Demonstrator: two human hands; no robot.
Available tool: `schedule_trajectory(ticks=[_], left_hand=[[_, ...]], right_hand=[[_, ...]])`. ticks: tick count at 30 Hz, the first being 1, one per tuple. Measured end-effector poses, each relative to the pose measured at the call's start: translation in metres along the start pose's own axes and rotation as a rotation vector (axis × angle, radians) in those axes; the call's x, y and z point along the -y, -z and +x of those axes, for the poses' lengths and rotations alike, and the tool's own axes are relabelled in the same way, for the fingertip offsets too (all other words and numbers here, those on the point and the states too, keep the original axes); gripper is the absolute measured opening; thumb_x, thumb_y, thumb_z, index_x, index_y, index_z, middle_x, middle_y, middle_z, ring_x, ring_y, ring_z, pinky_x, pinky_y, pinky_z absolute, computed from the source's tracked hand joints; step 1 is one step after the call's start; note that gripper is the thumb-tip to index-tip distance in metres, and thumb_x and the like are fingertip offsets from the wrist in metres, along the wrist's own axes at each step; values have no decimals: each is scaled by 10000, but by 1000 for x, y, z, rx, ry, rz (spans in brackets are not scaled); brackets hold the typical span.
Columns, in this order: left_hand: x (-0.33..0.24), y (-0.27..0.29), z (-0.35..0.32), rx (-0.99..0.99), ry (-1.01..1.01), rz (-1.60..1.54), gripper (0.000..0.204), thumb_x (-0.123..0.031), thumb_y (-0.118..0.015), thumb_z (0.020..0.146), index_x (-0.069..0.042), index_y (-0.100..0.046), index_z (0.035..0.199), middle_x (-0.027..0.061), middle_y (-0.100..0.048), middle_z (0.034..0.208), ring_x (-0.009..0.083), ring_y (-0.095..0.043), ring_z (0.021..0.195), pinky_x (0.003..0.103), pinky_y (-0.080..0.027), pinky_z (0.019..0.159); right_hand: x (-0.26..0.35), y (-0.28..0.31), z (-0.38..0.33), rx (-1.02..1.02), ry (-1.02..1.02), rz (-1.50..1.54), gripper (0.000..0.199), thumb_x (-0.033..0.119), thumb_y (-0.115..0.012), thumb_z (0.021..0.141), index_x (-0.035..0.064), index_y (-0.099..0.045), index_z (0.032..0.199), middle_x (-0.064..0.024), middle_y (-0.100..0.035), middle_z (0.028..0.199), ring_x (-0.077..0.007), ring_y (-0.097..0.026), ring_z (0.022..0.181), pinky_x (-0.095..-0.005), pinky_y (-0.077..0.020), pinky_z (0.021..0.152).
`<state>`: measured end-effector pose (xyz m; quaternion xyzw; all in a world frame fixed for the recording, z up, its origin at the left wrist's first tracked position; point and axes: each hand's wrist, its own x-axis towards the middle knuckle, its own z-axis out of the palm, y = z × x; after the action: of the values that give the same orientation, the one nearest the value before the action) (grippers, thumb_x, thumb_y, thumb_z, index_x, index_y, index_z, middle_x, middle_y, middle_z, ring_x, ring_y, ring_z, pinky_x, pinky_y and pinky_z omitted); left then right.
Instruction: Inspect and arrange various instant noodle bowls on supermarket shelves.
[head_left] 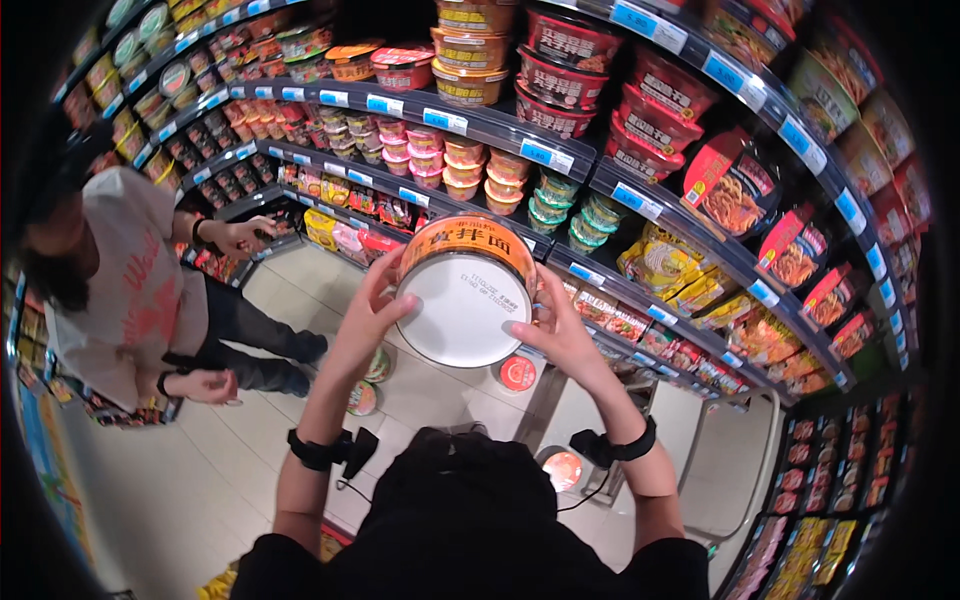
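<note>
Between my two hands I hold up an orange instant noodle bowl (465, 309), tipped so that its round white base faces me. My left hand (378, 300) grips its left side, with the thumb on the base. On the opposite side my right hand (553, 325) closes round the rim, its thumb also pressed against the white base. The bowl's far side and most of my fingers behind it are hidden. Past the bowl, small stacked green cups (595, 222) and pink cups (425, 158) stand on the shelves.
A person in a light printed shirt (135, 260) stands at left, hands raised. Shelves curve around, holding red noodle bowls (560, 75) and yellow packets (665, 265). A red-lidded cup (517, 373) and green tubs (362, 398) sit low near my feet. A pale cart (725, 450) is at right.
</note>
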<state>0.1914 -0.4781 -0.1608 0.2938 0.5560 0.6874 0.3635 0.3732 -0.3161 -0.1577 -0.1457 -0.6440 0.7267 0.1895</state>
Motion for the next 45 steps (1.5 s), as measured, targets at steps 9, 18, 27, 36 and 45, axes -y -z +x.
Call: schedule_trajectory(ticks=[9,18,27,36,45], left_hand=[[-78,1,53,48,-163,464,629,-301,-685,735,-27,-432,1240,114,-547,1127,136,-519,1004,271,-414,855],[-102,-20,79,320,-233,682,742,-472,-714,644,-24,-485,1189,152,-557,1087,261,-537,1016,338,-439,848],[-98,-30,87,410,-229,666,761,-502,-702,638,-41,-483,1202,151,-563,1067,268,-551,994,330,-469,798],[-95,-37,92,424,-236,699,731,-505,-696,641,-65,-503,1192,144,-567,1062,263,-545,1004,332,-469,797],[-91,-49,92,442,-206,677,711,-497,-703,642,-65,-518,1175,135,-553,1095,256,-533,1024,329,-447,832]], right_hand=[[-29,-37,6,-68,152,116,706,114,-591,809,-4,-123,1325,-158,-424,1181,-206,-458,1089,-335,-358,933],[-24,-43,-8,-35,-12,239,690,257,-605,805,14,-183,1293,-163,-375,1231,-245,-455,1109,-403,-423,912],[-26,-39,-12,-80,7,186,727,327,-608,793,-43,-198,1266,-194,-397,1212,-299,-503,1065,-442,-438,911],[-27,-34,-15,-90,-5,164,716,308,-584,805,-23,-163,1281,-194,-367,1231,-293,-485,1087,-427,-434,918],[-30,-30,-22,-148,3,167,709,312,-584,798,-32,-188,1275,-196,-368,1233,-288,-485,1086,-435,-433,915]])
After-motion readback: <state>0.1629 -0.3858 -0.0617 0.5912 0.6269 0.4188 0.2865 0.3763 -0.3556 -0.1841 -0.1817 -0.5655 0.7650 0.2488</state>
